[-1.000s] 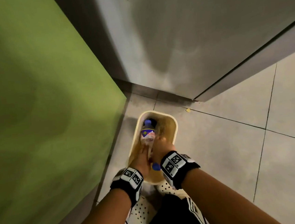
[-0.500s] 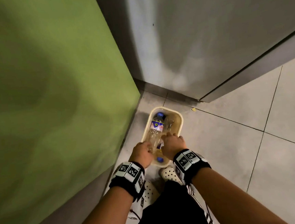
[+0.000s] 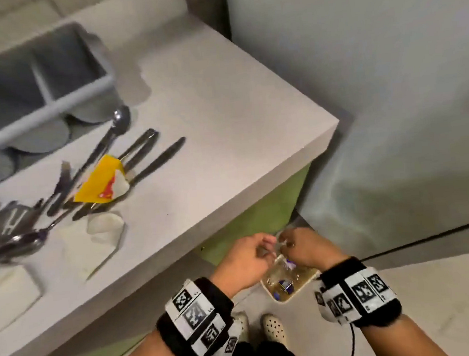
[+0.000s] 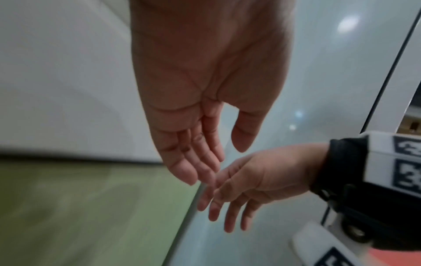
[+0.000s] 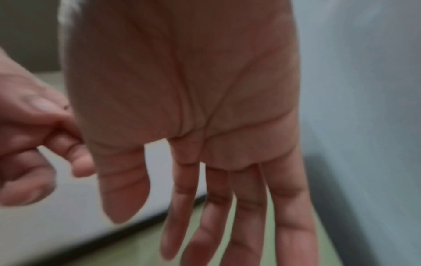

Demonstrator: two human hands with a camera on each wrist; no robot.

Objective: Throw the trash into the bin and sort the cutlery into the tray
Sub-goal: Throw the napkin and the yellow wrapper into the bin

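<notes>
— Both hands are empty. The left hand (image 3: 243, 262) and the right hand (image 3: 307, 249) hang close together above the bin (image 3: 307, 283), which stands on the floor by the green cabinet side (image 3: 259, 215).

— How do the fingers lie?

— Loose and mostly straight. The left wrist view shows the left hand (image 4: 205, 86) with its palm bare and fingers (image 4: 193, 158) extended, the right hand (image 4: 257, 181) just beside it with fingers spread. The right wrist view shows the right hand (image 5: 189, 100) equally open, and the left hand (image 5: 29, 136) at the edge, a little more curled, yet holding nothing.

— And the trash?

— Clear bottles with blue caps (image 3: 285, 284) lie inside the bin. A yellow wrapper (image 3: 100, 181) lies on the countertop (image 3: 222, 122), across the dark handles of the cutlery (image 3: 141, 157). White crumpled paper (image 3: 104, 226) sits just in front of it.

— Where is the cutlery otherwise?

— Spoons (image 3: 21, 244) and other pieces lie in a loose heap at the counter's left edge, too blurred to count. The grey tray (image 3: 48, 77) with its compartments stands behind them; what the compartments hold cannot be told.
</notes>
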